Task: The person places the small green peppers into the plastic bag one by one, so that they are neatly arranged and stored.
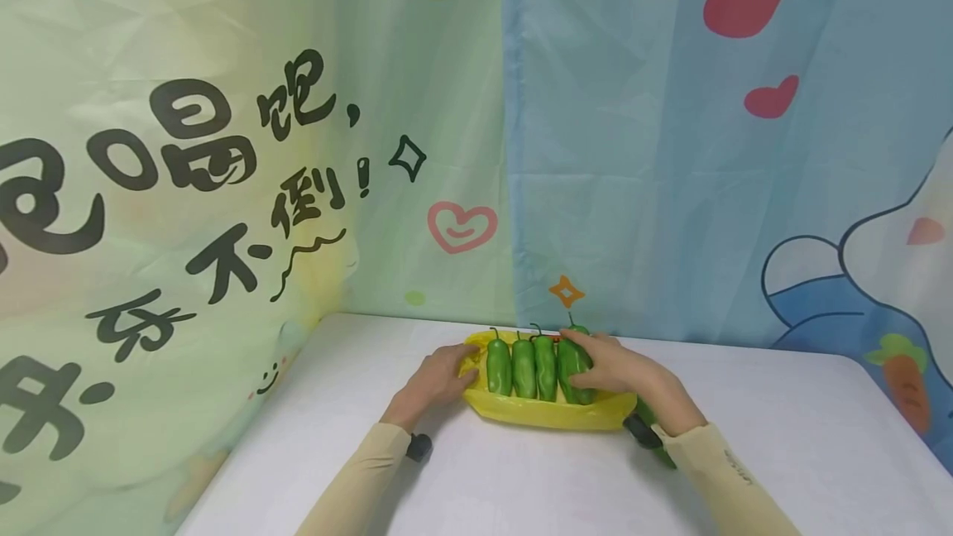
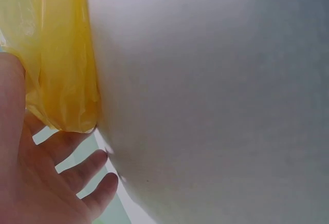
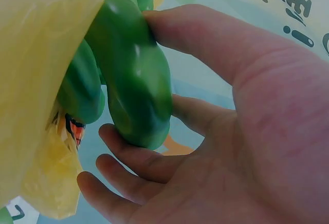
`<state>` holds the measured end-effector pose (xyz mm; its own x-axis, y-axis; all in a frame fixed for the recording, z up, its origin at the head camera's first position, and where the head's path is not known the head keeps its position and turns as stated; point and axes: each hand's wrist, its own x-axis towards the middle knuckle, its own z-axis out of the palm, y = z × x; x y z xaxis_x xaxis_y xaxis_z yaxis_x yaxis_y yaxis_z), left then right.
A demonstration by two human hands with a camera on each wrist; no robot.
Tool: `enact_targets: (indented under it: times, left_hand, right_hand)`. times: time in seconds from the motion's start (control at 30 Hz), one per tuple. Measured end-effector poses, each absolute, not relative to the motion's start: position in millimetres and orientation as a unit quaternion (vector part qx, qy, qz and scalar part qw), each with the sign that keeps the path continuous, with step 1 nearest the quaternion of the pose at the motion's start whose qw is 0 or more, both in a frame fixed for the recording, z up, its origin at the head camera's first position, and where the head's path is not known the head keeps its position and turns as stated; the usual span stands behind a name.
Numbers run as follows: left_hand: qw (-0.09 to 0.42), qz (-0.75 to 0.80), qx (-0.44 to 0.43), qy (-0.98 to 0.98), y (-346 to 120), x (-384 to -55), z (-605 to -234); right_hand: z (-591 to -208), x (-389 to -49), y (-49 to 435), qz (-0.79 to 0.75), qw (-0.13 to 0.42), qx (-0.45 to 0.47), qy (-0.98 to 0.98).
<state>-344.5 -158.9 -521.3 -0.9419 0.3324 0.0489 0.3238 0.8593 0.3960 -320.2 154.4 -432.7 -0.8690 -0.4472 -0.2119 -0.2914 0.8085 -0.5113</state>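
Note:
A yellow plastic bag (image 1: 547, 413), its mouth spread wide, lies on the white table with several green peppers (image 1: 524, 369) side by side in it. My left hand (image 1: 439, 376) holds the bag's left end; in the left wrist view the thumb lies in front of the yellow plastic (image 2: 67, 80) and fingers reach behind it. At the right end, my right hand (image 1: 624, 368) grips a green pepper (image 3: 136, 80), with the thumb on one side and fingers round its lower end. Part of that pepper is hidden behind the bag's edge in the right wrist view.
Another green pepper (image 1: 661, 445) lies on the table (image 1: 506, 486) beneath my right wrist, partly covered by the dark wrist camera (image 1: 642, 430). Printed curtains (image 1: 633, 189) hang right behind the table's far edge and along its left side.

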Motion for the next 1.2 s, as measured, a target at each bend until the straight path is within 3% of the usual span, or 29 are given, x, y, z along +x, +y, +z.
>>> enact_targets:
  times: [1.2]
  left_hand:
    - [0.003, 0.207, 0.177, 0.962, -157.7, -341.5, -519.4]
  right_hand:
    - [-436.2, -331.5, 119.4, -0.239, 0.166, -0.196, 0.937]
